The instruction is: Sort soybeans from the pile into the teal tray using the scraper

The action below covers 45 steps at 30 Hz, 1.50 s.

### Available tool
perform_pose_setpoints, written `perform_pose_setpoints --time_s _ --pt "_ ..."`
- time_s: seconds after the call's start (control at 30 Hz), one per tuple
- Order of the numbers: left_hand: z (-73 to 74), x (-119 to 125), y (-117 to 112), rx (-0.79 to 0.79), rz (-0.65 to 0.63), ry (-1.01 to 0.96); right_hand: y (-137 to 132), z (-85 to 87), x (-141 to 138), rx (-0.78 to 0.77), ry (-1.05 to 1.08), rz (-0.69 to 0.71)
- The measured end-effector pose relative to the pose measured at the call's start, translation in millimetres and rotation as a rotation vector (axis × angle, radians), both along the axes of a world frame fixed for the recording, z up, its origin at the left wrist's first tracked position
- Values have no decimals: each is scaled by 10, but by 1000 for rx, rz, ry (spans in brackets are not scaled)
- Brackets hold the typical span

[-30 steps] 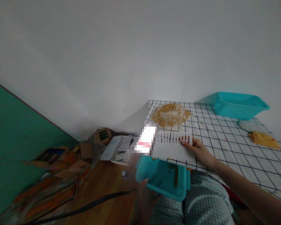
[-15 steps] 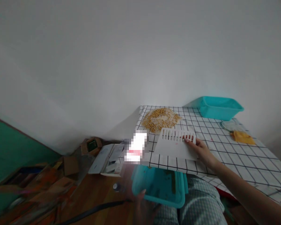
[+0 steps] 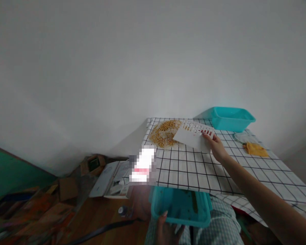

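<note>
My right hand grips a flat white plastic scraper with a row of slots along its upper edge. The scraper is tilted over the table, beside a pile of yellow beans mixed with pale grains. Below the table's front edge, my left hand holds the near rim of a turquoise tray above my lap, thumb over the rim. A few small bits and a darker strip show inside that tray.
A turquoise basin stands at the table's back right, with a yellow cloth-like item and a clear bag in front. The checked tablecloth covers the table. Boxes and a small bottle are on the floor at left.
My right hand has moved the scraper away from the table's front edge, back toward the bean pile, and tilted it. The tray in my left hand has shifted slightly right.
</note>
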<state>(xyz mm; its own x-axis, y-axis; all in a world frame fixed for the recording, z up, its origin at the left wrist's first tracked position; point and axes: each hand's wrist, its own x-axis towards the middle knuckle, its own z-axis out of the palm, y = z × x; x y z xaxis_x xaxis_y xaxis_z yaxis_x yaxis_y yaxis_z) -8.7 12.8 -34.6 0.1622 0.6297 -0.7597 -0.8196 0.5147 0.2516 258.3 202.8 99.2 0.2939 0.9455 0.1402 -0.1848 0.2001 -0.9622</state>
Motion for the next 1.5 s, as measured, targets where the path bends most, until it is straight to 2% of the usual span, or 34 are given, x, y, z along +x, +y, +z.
perform_pose_setpoints --time_s 0.13,0.3,0.4,0.53,0.6,0.77,0.97,1.3,1.5 --pt "-23 -20 10 -10 -29 -26 171 -162 18 54 64 -142" --pt "-39 -38 10 -15 -37 -51 132 -292 37 14 23 -111" --pt "1 -32 8 -25 -24 -31 105 -283 32 22 -21 -77" --pt "58 -24 -5 -28 2 -11 144 -281 65 -8 6 -180" --pt "68 -25 -11 -25 8 -12 162 -297 87 -23 31 -184" --pt "59 -29 -10 -8 -15 14 153 -325 100 -10 -16 -133" --pt "42 -38 -10 4 -30 -9 140 -315 116 -20 -9 -174" --pt "119 -54 -4 13 -42 -18 121 -292 96 13 -86 -155" --pt "69 -47 -10 -4 -45 23 128 -304 90 9 -105 -162"
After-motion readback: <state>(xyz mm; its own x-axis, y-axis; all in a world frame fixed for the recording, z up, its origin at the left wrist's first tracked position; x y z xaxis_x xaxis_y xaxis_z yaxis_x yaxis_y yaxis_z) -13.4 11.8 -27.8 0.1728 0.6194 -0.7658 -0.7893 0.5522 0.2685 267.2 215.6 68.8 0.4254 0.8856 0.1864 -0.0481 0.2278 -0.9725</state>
